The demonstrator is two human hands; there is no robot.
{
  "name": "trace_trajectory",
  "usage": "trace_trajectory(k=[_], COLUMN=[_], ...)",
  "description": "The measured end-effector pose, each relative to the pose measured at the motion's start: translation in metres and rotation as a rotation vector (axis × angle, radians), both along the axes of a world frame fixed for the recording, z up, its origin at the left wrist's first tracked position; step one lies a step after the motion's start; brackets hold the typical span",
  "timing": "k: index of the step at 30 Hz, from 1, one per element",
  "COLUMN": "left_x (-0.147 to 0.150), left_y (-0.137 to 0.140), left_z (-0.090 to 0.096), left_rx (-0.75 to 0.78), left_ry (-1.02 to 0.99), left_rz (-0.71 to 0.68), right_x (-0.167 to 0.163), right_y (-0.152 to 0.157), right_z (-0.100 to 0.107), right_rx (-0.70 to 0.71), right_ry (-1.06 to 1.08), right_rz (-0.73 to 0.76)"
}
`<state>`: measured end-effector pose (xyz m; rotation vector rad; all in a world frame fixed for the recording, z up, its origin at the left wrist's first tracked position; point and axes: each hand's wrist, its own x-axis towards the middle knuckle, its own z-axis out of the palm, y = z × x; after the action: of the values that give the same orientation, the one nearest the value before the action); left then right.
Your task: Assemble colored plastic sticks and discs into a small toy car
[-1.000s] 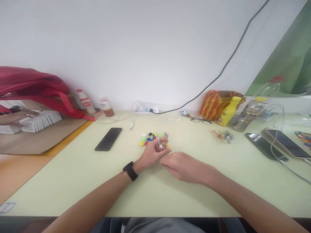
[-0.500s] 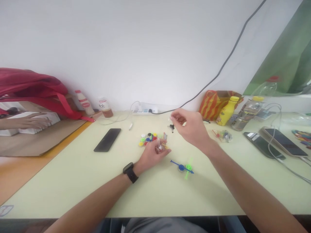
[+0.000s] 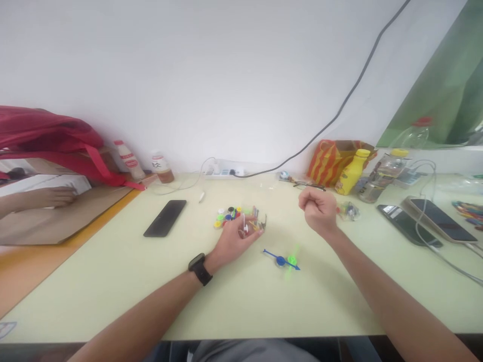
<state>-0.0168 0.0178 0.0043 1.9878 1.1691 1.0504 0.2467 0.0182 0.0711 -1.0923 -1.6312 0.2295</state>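
My left hand [image 3: 232,241], with a black watch on its wrist, is curled round small plastic pieces [image 3: 246,229], white and reddish; their exact kind is hard to make out. Just behind it lies a pile of coloured round plastic pieces [image 3: 219,220], partly covered by the fingers. My right hand [image 3: 319,208] is a closed fist above the table, to the right of my left hand, and whatever it may hold is hidden. Nearer to me, a blue arrow spinner [image 3: 280,261] and a bright green spinner [image 3: 292,261] lie side by side, the blue arrow crossing the green one.
A black phone [image 3: 165,218] lies left, two more phones [image 3: 409,225] right. Eyeglasses [image 3: 311,186], a striped bag [image 3: 325,163] and a yellow bottle [image 3: 351,173] stand along the back right. Another person's hand [image 3: 56,196] rests on a white box at far left.
My right hand has moved right and closed into a fist; the small black piece at its fingertips no longer shows there. My left hand stays nearly in place.
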Motion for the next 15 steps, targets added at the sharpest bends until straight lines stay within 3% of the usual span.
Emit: trace_trajectory(k=[3,6,11,15], left_x=[0.000,0.000,0.000,-0.001], left_y=[0.002,0.004,0.006,0.007], left_z=[0.000,0.000,0.001,0.000], left_rx=[-0.021,-0.016,-0.024,-0.067], left_ry=[-0.023,-0.057,-0.087,-0.141], left_rz=[0.000,-0.005,-0.017,-0.008], right_x=[0.006,0.003,-0.014,-0.021], right_y=[0.004,0.003,-0.008,-0.018], right_z=[-0.009,-0.013,-0.015,-0.009], right_rx=[-0.027,-0.095,-0.342,-0.295], right_ry=[0.059,0.017,-0.332,-0.560], right_rz=[0.002,0.117,0.418,0.451])
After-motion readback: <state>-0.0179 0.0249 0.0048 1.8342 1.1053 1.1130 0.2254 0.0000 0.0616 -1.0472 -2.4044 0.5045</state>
